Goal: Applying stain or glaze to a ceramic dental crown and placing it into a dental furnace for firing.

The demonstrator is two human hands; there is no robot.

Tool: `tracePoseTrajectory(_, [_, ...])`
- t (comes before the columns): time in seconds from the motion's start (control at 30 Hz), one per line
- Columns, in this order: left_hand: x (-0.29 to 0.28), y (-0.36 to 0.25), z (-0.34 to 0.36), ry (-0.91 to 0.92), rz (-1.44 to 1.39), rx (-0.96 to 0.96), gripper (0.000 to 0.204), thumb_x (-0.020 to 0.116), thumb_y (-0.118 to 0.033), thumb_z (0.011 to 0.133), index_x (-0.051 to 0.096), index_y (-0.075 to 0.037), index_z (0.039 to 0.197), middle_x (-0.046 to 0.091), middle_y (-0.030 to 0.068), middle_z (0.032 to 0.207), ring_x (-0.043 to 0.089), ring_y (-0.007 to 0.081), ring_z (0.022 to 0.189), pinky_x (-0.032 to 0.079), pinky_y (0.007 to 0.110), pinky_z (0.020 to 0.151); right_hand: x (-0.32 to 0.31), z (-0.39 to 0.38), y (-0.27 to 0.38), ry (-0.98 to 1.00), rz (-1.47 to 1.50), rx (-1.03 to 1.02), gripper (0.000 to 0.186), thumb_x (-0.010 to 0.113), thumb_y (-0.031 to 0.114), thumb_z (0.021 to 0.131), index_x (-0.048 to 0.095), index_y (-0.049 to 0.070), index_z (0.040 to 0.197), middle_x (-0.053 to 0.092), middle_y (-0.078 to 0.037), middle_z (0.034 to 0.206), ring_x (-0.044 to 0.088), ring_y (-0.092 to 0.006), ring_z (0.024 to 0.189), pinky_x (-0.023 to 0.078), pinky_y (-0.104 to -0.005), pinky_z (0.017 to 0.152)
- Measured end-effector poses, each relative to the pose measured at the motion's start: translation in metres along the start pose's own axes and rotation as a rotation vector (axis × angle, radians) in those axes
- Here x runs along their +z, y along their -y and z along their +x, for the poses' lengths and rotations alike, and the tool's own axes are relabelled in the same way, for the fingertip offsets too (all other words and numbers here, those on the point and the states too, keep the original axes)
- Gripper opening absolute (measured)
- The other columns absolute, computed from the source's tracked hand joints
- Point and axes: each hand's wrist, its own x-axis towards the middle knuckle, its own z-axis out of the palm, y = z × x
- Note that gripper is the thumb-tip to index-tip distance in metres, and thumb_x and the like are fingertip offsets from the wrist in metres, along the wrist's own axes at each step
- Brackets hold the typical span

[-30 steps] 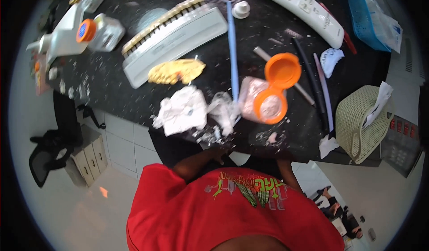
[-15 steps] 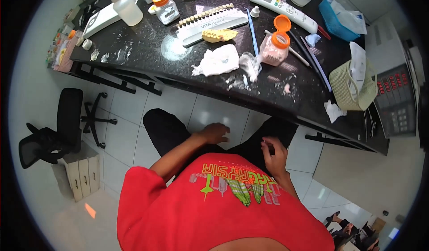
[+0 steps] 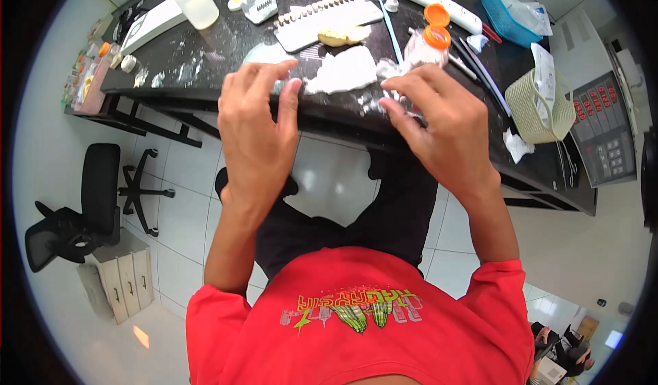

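Note:
My left hand [image 3: 258,121] is raised at the desk's front edge, fingers loosely bent and apart, with nothing in it. My right hand [image 3: 444,124] is likewise open beside a white crumpled tissue [image 3: 344,71] and a clump of clear plastic [image 3: 388,69]. Behind them lie a yellow dental cast [image 3: 337,39], a tooth shade guide [image 3: 295,37] and a thin blue tool [image 3: 388,26]. A jar of pink powder [image 3: 421,50] with an orange flip lid stands behind my right hand, which partly hides it. White bits are scattered on the black desk [image 3: 192,76].
Bottles [image 3: 197,4] and a clear jar [image 3: 259,4] stand at the back left. On the right are a remote [image 3: 432,1], blue basket [image 3: 508,15], woven basket [image 3: 531,114] and grey machine [image 3: 602,128]. An office chair [image 3: 103,186] stands left; people [image 3: 576,351] appear at lower right.
Both my hands have risen from my lap to the desk's front edge, now in front of the tissue and pink jar. The view has shifted slightly.

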Motion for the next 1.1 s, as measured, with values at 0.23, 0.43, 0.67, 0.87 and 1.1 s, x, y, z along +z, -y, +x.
tracePoseTrajectory(0.23, [0.018, -0.004, 0.018, 0.191, -0.043, -0.073, 0.017, 0.068, -0.016, 0.089, 0.068, -0.004, 0.1, 0.06, 0.0086, 0.09, 0.055, 0.0278, 0.087, 0.04, 0.041, 0.077, 0.018, 0.023, -0.002, 0.094, -0.106, -0.051, 0.018, 0.078, 0.011, 0.079, 0.069, 0.007, 0.094, 0.064, -0.004, 0.085, 0.065, -0.0224, 0.072, 0.051, -0.0343, 0.061])
tracePoseTrajectory(0.43, [0.022, -0.002, 0.028, 0.266, -0.127, -0.087, 0.011, 0.069, -0.011, 0.086, 0.064, -0.003, 0.093, 0.058, 0.0102, 0.087, 0.055, 0.0294, 0.083, 0.042, 0.042, 0.077, 0.03, 0.028, -0.012, 0.091, -0.137, -0.122, 0.013, 0.071, 0.011, 0.077, 0.061, 0.008, 0.085, 0.055, -0.003, 0.079, 0.062, -0.0174, 0.07, 0.049, -0.0319, 0.057])
tracePoseTrajectory(0.67, [-0.004, -0.024, -0.004, 0.124, -0.402, -0.315, 0.019, 0.073, -0.004, 0.083, 0.062, -0.002, 0.098, 0.06, 0.0087, 0.089, 0.057, 0.0173, 0.076, 0.044, 0.028, 0.064, 0.021, 0.026, -0.016, 0.102, -0.042, -0.139, 0.013, 0.07, 0.008, 0.073, 0.06, 0.008, 0.082, 0.053, -0.002, 0.078, 0.06, -0.016, 0.066, 0.048, -0.0304, 0.055])
tracePoseTrajectory(0.87, [0.001, -0.026, -0.058, 0.514, -1.441, -1.051, 0.054, 0.048, -0.048, 0.103, 0.054, 0.003, 0.12, 0.064, 0.0138, 0.107, 0.065, 0.019, 0.095, 0.051, 0.03, 0.085, 0.022, 0.02, -0.012, 0.116, -0.002, -0.204, 0.015, 0.069, 0.01, 0.071, 0.062, 0.008, 0.084, 0.055, -0.001, 0.08, 0.06, -0.015, 0.065, 0.047, -0.0287, 0.054])
tracePoseTrajectory(1.1, [0.003, -0.016, -0.034, 0.474, -1.838, -1.336, 0.07, 0.042, -0.056, 0.102, 0.049, 0.005, 0.135, 0.062, 0.0189, 0.126, 0.063, 0.0254, 0.117, 0.046, 0.04, 0.106, 0.015, 0.013, -0.003, 0.157, 0.055, -0.258, 0.019, 0.07, 0.013, 0.066, 0.063, 0.007, 0.084, 0.055, -0.001, 0.08, 0.059, -0.0145, 0.064, 0.046, -0.0264, 0.053])
